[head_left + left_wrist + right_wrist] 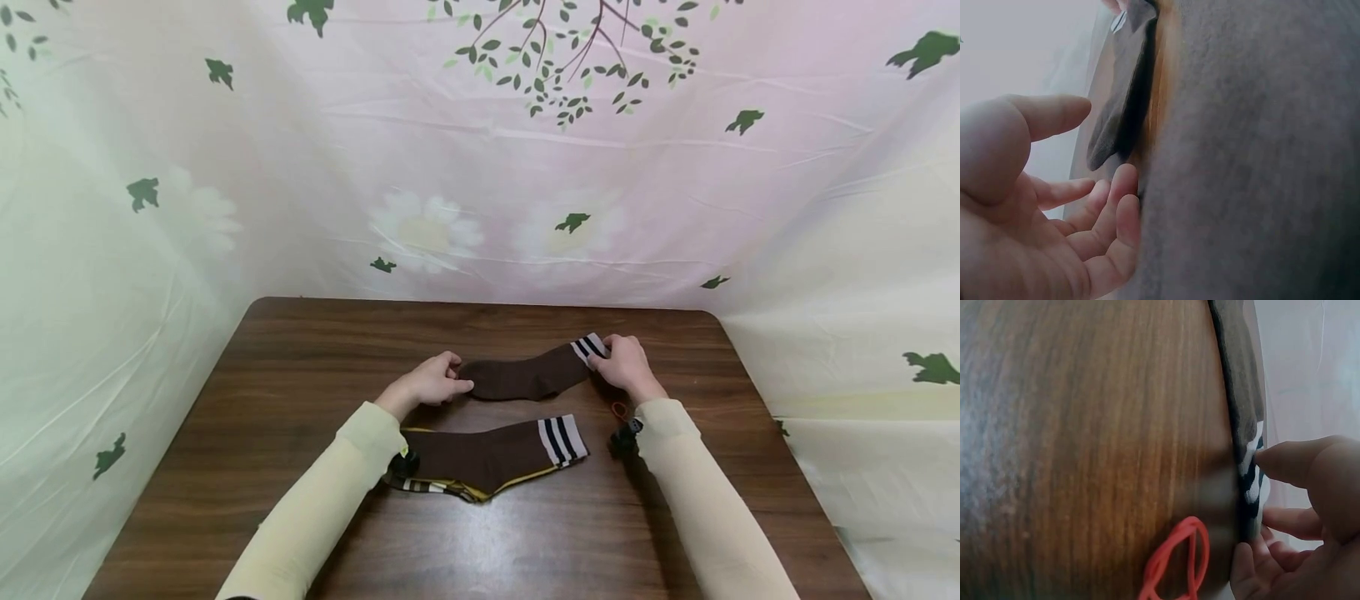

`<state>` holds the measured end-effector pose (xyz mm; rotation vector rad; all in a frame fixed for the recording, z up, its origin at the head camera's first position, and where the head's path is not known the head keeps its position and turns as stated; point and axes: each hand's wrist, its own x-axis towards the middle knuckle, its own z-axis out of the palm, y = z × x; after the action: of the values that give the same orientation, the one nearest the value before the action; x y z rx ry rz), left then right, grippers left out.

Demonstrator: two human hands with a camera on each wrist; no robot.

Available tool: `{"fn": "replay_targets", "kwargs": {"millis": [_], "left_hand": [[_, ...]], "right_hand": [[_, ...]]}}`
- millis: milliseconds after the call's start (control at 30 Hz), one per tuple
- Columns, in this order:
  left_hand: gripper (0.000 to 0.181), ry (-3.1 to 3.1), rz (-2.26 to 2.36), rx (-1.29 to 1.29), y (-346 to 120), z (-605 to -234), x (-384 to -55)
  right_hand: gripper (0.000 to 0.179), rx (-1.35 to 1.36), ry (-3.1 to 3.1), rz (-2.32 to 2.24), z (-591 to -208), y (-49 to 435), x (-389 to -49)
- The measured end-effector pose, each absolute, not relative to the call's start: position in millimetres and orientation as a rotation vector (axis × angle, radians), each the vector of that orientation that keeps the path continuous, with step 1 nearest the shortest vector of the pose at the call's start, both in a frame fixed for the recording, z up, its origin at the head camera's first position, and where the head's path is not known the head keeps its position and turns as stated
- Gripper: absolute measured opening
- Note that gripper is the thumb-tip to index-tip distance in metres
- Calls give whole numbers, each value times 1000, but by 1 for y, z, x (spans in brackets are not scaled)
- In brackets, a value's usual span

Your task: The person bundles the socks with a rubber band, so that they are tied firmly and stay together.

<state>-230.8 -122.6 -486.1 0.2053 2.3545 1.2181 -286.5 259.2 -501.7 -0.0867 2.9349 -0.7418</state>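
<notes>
A dark brown sock (517, 379) with a white-and-black striped cuff lies across the far half of the table. At its cuff, the right hand (626, 365) pinches the striped edge, thumb on top and fingers beneath, as the right wrist view shows. Beside the toe is the left hand (429, 383); its thumb and fingers (1125, 215) are spread apart with nothing between them in the left wrist view. Nearer the person lies another brown striped sock (480, 454), with yellow-edged and patterned fabric showing from under it. The left wrist partly covers its toe end.
A red-orange loop (1194, 556) hangs by the right wrist, near a small black device (624, 437). The brown wood-grain table (570, 542) has rounded far corners. Pale curtains (480, 167) printed with leaves and flowers stand behind and at both sides.
</notes>
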Motion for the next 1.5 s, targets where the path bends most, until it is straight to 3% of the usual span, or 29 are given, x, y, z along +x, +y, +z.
{"fn": "replay_targets", "kwargs": {"millis": [433, 633, 833, 1500], "left_hand": [[42, 2341, 1240, 108, -114, -489, -239], [17, 2372, 1247, 84, -112, -489, -240], [10, 2376, 1306, 80, -114, -488, -239], [15, 2264, 1496, 150, -134, -498, -230]], "right_hand": [[51, -64, 2892, -809, -501, 255, -285], [41, -58, 2884, -840, -501, 257, -285], [31, -89, 2908, -945, -506, 261, -286], [66, 191, 2474, -1641, -502, 268, -277]]}}
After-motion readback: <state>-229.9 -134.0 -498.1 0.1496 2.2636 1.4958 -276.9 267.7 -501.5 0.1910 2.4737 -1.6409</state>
